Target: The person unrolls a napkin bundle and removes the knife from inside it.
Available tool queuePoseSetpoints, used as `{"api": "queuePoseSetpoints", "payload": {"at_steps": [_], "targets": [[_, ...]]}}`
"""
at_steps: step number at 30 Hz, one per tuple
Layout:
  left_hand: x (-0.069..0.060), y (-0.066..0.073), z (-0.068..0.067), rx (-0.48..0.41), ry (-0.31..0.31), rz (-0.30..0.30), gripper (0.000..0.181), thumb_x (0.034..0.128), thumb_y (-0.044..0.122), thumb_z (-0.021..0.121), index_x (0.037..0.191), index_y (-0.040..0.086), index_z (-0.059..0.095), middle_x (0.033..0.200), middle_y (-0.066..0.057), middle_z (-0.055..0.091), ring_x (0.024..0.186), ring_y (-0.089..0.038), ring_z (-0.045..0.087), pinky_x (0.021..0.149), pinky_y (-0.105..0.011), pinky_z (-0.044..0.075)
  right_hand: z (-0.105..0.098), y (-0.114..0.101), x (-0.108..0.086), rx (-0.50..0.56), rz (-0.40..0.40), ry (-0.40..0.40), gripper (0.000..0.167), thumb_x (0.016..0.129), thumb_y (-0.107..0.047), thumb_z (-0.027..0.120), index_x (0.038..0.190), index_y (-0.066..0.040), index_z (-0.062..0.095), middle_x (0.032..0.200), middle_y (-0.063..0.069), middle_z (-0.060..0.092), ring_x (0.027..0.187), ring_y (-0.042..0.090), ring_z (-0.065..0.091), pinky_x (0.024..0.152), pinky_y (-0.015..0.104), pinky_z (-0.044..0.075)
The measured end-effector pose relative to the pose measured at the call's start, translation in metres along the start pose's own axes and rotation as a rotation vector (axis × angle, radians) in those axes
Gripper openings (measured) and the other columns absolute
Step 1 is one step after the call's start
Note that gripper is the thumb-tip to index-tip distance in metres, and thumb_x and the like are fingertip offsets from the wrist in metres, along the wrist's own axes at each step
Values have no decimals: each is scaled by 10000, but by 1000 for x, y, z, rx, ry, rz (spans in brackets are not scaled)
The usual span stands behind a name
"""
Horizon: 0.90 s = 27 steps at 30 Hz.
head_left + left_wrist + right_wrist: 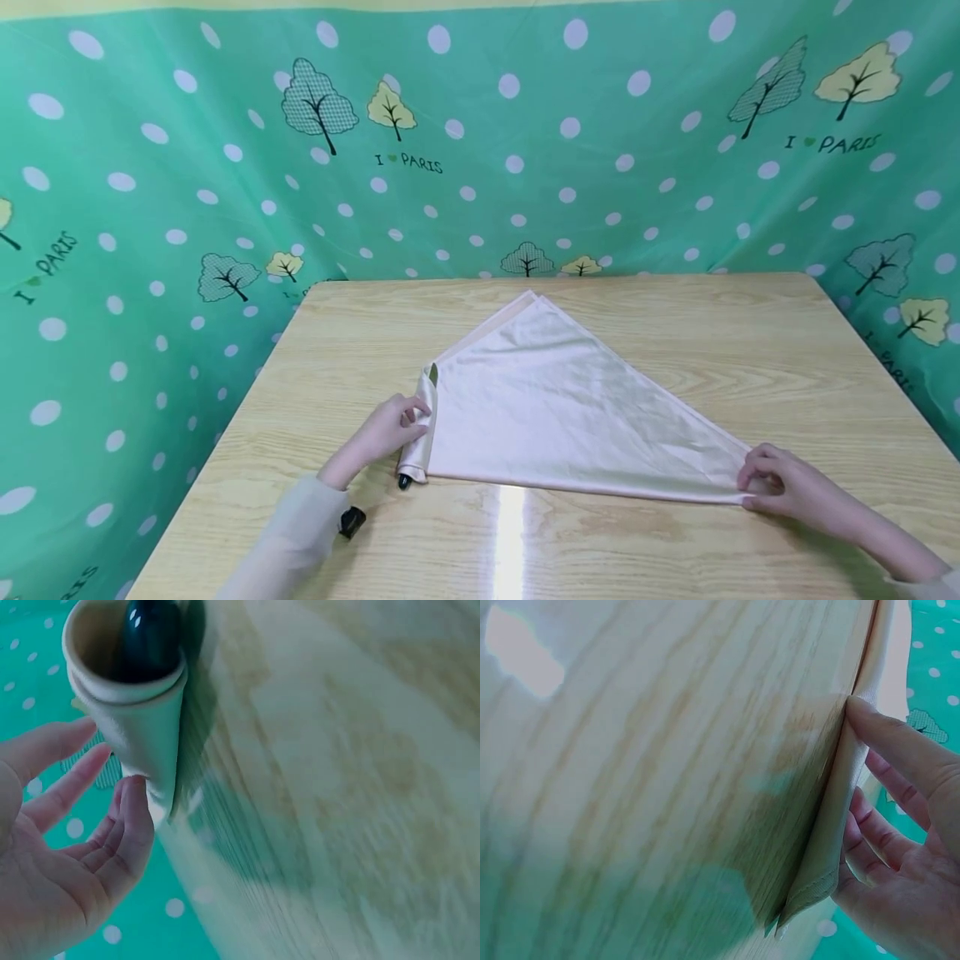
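Note:
A pale pink satin cloth [555,408], folded to a triangle, lies on the table with its long edge towards me. Its left end is wrapped in a roll [417,442] round a long dark object. The object's glossy black rounded end [154,637] shows in the roll's near mouth, and a dark green tip [433,374] at the far one; the wrap hides the rest. My left hand [396,429] touches the roll's left side with its fingertips. At the cloth's right corner, my right hand [795,492] pinches the edge between thumb and fingers.
The light wood table [637,542] carries a bright reflection near its front. A green dotted curtain [480,167] printed with trees hangs behind it and along both sides. A small black block [351,522] sits by my left sleeve.

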<state>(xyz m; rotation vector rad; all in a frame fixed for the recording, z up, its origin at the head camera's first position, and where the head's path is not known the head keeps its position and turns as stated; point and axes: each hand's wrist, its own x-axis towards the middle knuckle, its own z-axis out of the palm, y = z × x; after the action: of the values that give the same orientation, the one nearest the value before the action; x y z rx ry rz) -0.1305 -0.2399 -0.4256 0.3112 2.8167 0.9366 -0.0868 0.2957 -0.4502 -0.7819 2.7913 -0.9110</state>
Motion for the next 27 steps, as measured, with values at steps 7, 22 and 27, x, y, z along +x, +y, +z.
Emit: {"api": "queuePoseSetpoints", "payload": {"at_steps": [7,22,27], "targets": [[-7,9,5,196,-22,81,316,725,159,703,1013,72,608,761,-80,417,580,-125,400,485,-233,367,-2,-1,0,-5,3,-22,175,690,-177,730,763,-166,571,824,-91,450,699,-43,370,544,201,361],[0,8,9,216,-46,27,308,676,79,714,956,53,589,776,-83,461,608,-152,436,514,-269,401,-1,2,1,6,-37,14,190,691,-164,732,774,-182,562,818,-123,451,713,-51,380,554,189,367],[1,9,8,227,-50,51,300,650,15,669,940,25,595,728,-68,474,617,-155,421,536,-281,382,-1,2,0,13,-35,0,181,692,-148,730,771,-167,568,817,-104,445,702,-41,374,547,195,363]]}}
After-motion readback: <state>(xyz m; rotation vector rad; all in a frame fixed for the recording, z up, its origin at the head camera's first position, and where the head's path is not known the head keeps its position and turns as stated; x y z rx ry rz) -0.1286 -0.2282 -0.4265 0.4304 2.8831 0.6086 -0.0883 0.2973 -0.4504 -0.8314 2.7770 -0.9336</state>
